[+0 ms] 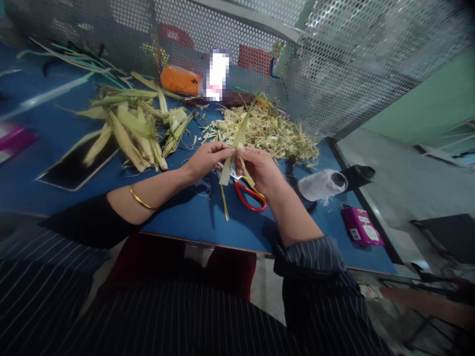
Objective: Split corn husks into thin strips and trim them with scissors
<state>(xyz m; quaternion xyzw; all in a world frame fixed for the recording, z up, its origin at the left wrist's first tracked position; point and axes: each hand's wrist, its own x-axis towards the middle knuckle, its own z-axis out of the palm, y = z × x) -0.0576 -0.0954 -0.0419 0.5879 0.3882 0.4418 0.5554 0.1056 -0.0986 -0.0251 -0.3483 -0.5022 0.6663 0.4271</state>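
Observation:
Between my two hands, above the blue table, is a pale green corn husk strip [243, 129], its narrow tip pointing away from me. My left hand [210, 159] pinches it from the left with thumb and fingers. From the other side my right hand [260, 167] grips the husk too, with a piece hanging below its fingers. Red-handled scissors [249, 198] lie on the table just beneath my hands, their blades partly hidden. Behind my hands spreads a heap of shredded husk [274, 129]. To the left rests a pile of whole corn husks [139, 126].
A dark flat panel [70, 165] lies partly under the husk pile. At the right are a white thread cone [321, 185], a dark roll [359, 174] and a purple packet [361, 226]. An orange bag [180, 80] stands before the perforated metal screen [230, 29].

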